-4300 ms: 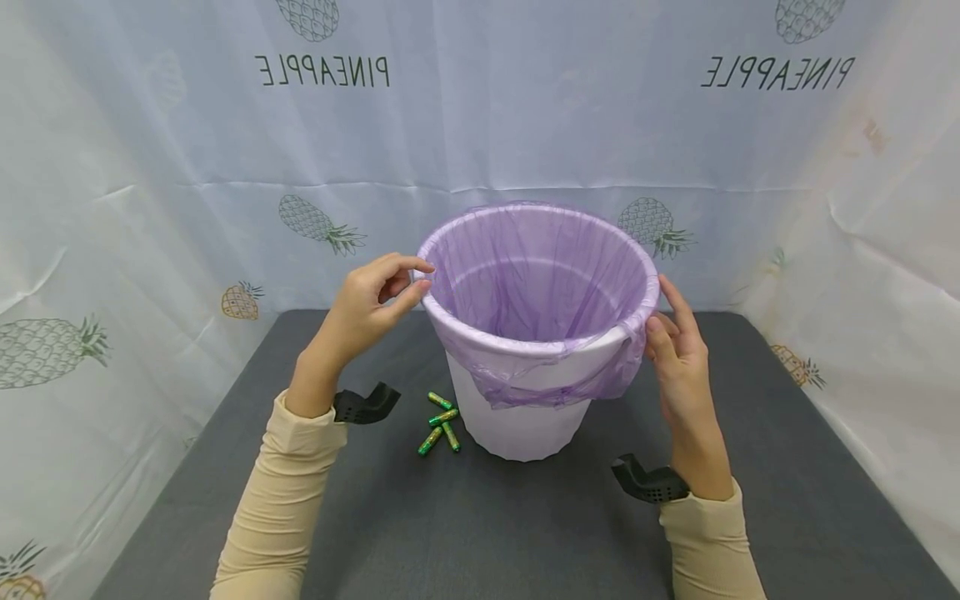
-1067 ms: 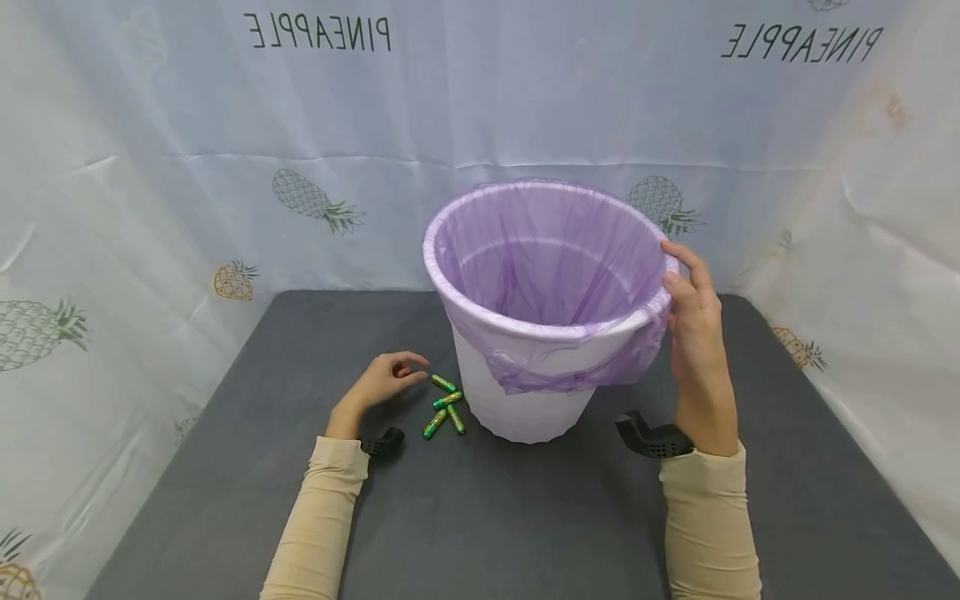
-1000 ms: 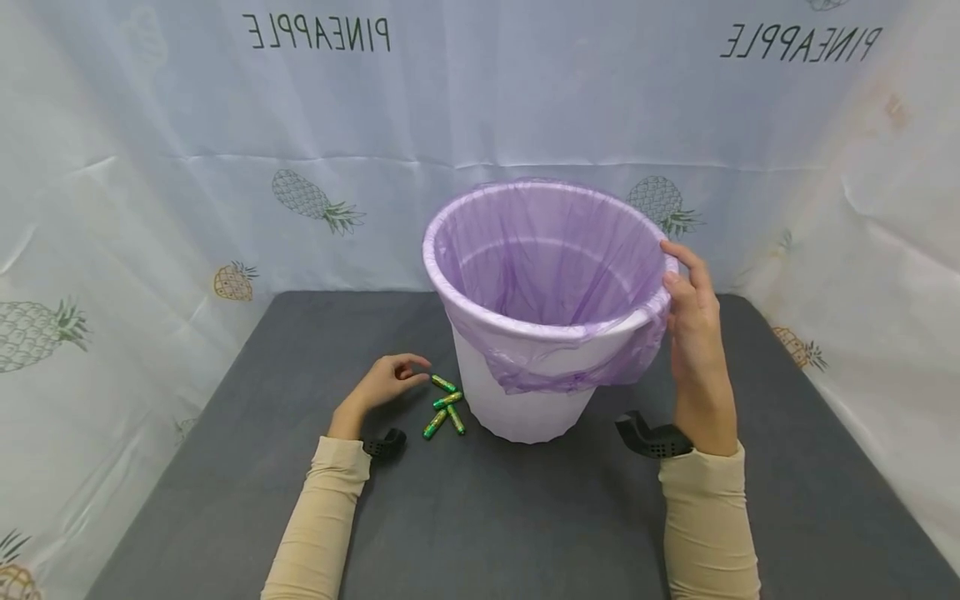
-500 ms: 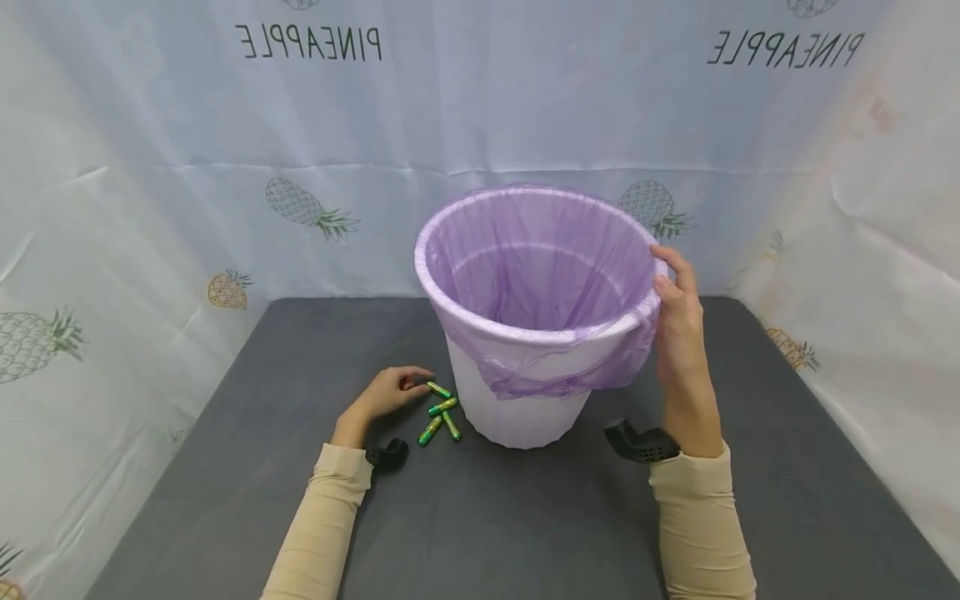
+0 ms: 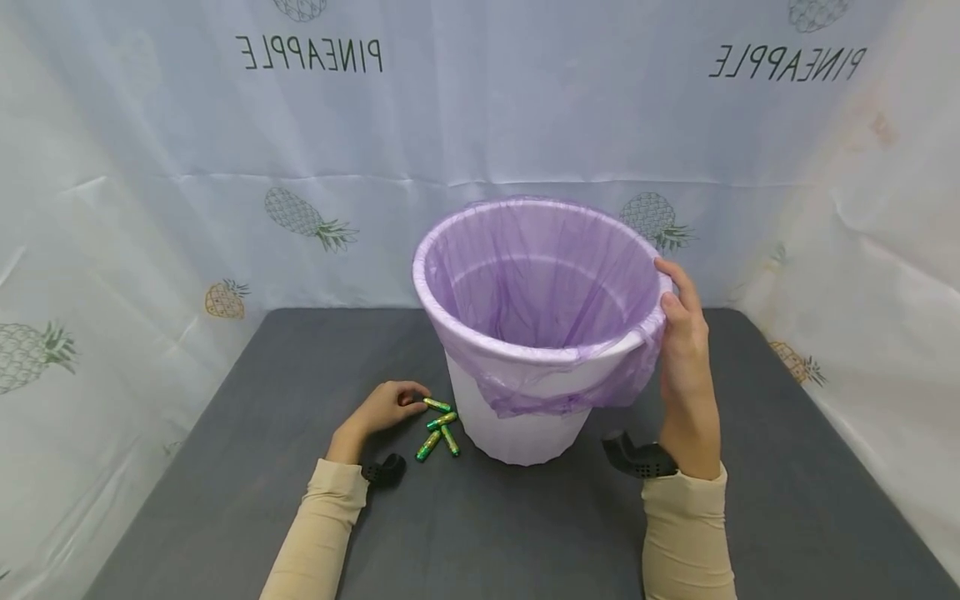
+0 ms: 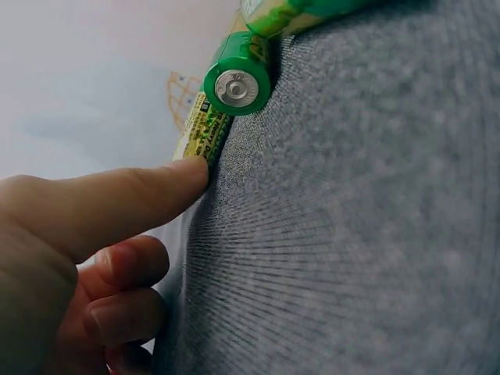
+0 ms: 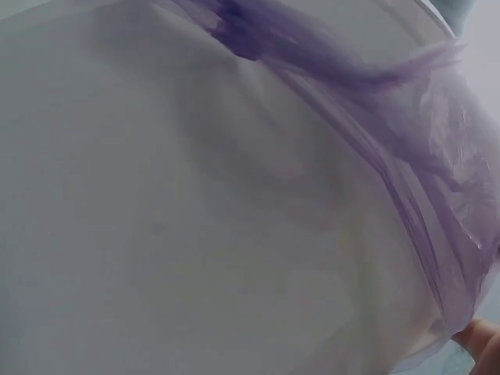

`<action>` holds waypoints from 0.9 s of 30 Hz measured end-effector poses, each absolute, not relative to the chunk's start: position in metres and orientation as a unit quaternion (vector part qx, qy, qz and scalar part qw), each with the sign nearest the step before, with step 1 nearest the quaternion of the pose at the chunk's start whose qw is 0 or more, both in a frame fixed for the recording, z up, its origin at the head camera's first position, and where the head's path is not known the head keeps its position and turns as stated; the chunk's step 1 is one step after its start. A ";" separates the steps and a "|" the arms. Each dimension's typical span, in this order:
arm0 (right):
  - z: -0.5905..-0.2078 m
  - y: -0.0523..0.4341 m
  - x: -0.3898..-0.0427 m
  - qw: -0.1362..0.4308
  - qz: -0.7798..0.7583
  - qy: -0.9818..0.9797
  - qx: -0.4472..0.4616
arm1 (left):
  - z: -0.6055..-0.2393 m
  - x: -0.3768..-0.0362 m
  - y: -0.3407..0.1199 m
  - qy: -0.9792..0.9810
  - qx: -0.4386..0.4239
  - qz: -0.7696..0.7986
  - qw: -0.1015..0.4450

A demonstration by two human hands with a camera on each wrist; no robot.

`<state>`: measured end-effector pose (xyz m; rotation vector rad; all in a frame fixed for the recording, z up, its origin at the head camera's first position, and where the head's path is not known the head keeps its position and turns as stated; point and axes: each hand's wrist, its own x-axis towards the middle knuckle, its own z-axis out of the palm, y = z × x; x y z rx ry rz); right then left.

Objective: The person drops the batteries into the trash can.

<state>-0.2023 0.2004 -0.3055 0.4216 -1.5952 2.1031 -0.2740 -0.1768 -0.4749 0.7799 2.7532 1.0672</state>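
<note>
My left hand (image 5: 382, 408) rests low at the table, its thumb and index finger pinching the near end of a green-and-gold AA battery (image 5: 438, 405). In the left wrist view the thumb lies against that battery (image 6: 205, 129), with the index finger hidden behind. Several more batteries (image 5: 428, 445) lie right beside it, one showing its flat end (image 6: 237, 90). A white trash can (image 5: 517, 437) stands upright, lined with a purple trash bag (image 5: 540, 300) folded over its rim. My right hand (image 5: 684, 350) holds the rim at the right side, thumb outside.
The dark grey tabletop (image 5: 480, 533) extends around the can. A pale pineapple-print curtain (image 5: 480, 108) hangs behind and along both sides. Black wrist mounts (image 5: 637, 457) sit on both wrists. Loose bag film (image 7: 391, 156) hangs down outside the can.
My left hand left the can's rim, came down to the batteries, and closed on the farthest one, which has turned slightly. The right hand stays at the rim. The head view shifted slightly.
</note>
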 end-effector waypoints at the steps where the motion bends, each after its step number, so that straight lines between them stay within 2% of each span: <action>1: -0.305 0.200 -0.202 0.233 0.765 -0.581 0.152 | -0.475 -0.274 -0.177 0.901 0.257 0.348 0.041; 13: -0.309 0.198 -0.202 0.244 0.767 -0.578 0.133 | -0.462 -0.271 -0.184 0.904 0.232 0.356 0.038; 27: -0.308 0.198 -0.201 0.238 0.768 -0.580 0.127 | -0.419 -0.259 -0.196 0.894 0.191 0.403 -0.040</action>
